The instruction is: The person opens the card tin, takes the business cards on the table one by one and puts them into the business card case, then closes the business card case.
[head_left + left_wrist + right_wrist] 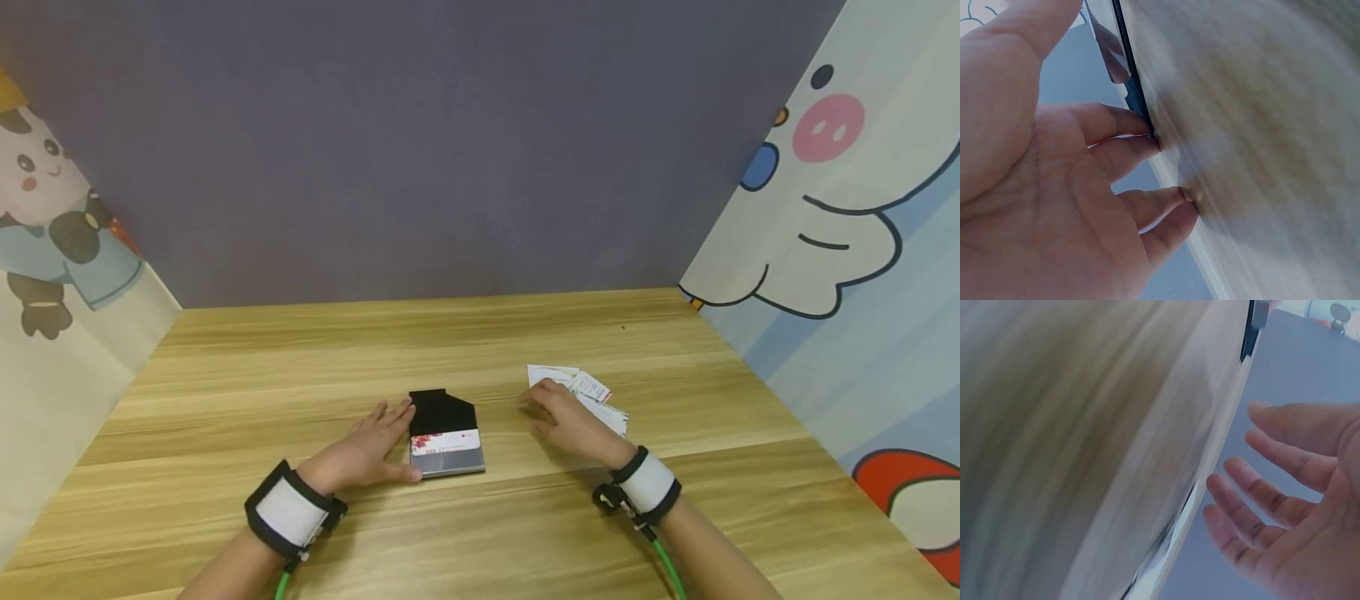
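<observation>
Left hand (365, 451), black case (444, 417) touching at right

I can't read the white card (450, 442), head view lower centre; right hand (570, 422) partly hides paper slips (591, 387), lower right.

Two hands, one left hand (365, 454) and one right hand (576, 427); two wristbands (291, 510) (648, 485); two green cables (282, 584) (670, 571); one table (300, 358); one card case (442, 412), with one card (453, 442) showing in it; at least three loose slips (591, 387), overlapping, so their exact number cannot be told; one back wall (427, 150); two side walls (97, 350) (787, 358).
</observation>
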